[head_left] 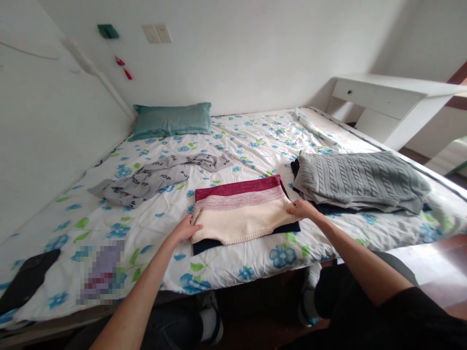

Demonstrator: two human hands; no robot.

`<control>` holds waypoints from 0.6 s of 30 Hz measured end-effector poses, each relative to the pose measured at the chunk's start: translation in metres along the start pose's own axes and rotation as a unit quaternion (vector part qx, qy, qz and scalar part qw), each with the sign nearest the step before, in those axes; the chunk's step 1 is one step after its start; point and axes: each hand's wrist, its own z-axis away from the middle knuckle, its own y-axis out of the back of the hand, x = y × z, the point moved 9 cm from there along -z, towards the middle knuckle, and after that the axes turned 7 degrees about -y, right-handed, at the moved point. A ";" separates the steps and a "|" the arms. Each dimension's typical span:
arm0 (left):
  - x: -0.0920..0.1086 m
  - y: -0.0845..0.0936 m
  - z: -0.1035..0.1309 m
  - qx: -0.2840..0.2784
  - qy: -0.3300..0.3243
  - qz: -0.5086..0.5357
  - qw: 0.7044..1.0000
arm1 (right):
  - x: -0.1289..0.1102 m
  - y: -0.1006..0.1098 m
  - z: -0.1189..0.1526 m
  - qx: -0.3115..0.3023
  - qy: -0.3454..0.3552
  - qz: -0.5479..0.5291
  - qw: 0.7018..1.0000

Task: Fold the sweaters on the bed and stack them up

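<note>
A folded knit sweater [241,216], banded in dark red, pink and cream, lies flat near the front edge of the bed. Dark navy cloth pokes out from under its lower edge. My left hand [185,228] pinches the sweater's left side, thumb on top and fingers partly hidden beneath. On the opposite side, my right hand [303,209] grips the right edge with its fingers closed on the knit. Just beyond that hand rests a stack of folded clothes topped by a grey cable-knit sweater [361,177].
A crumpled grey garment with printed letters [153,180] lies left of centre on the flowered bedsheet [251,143]. Behind it is a green pillow [173,119]. A black flat item [29,279] and a blurred purple patch [102,272] are front left. A white desk [386,99] stands at right.
</note>
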 end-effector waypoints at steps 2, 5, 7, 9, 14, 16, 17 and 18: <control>0.009 0.007 -0.002 0.041 -0.032 -0.106 0.993 | -0.001 0.003 0.001 0.018 0.002 0.038 0.999; 0.030 0.015 0.002 0.089 -0.104 -0.183 0.974 | -0.009 0.009 0.004 0.073 0.036 0.040 0.996; 0.044 0.020 0.009 0.122 -0.145 -0.209 0.959 | -0.016 0.013 0.007 0.112 0.074 0.018 0.991; 0.055 0.021 0.015 0.138 -0.158 -0.241 0.948 | -0.020 0.014 0.008 0.132 0.090 -0.001 0.987; 0.068 -0.001 0.026 0.096 -0.140 -0.308 0.936 | -0.015 0.005 0.002 0.090 0.030 -0.001 0.995; 0.068 -0.011 0.027 0.066 -0.126 -0.320 0.937 | -0.012 0.007 -0.002 0.082 0.014 0.000 0.997; 0.066 -0.014 0.027 0.051 -0.119 -0.325 0.937 | -0.010 0.011 -0.003 0.083 0.012 -0.002 0.996; 0.064 -0.016 0.026 0.039 -0.115 -0.327 0.937 | -0.009 0.014 -0.005 0.085 0.011 -0.005 0.996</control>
